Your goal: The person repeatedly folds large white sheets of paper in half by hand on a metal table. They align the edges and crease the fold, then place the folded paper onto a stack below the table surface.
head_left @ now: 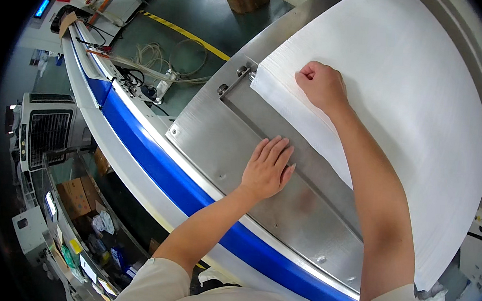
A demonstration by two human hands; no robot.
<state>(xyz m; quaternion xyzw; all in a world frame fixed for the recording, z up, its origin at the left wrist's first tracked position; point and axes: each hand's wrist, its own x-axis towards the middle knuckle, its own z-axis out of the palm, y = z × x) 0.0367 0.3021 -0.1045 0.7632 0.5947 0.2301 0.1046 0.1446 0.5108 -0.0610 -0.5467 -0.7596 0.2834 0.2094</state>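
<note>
A thick stack of white sheets (403, 106) lies on a steel table (207, 153), its layered near-left edge running beside a metal corner bracket (244, 78). On top of the stack, near that edge, my right hand (322, 86) is curled into a fist, with nothing visible in it. My left hand (268, 167) lies flat on the bare steel, fingers stretched out, across a long metal strip (301, 180) in front of the stack. The stack's far right part curves away toward the rim of the view.
A blue and white rail (139, 151) runs along the table's near side. At the lower left, a glass-sided bin (133, 221) holds cardboard boxes and packets. An air cooler (50, 130) stands at left. Loose hoses (152, 58) and yellow floor tape (185, 34) lie beyond the table.
</note>
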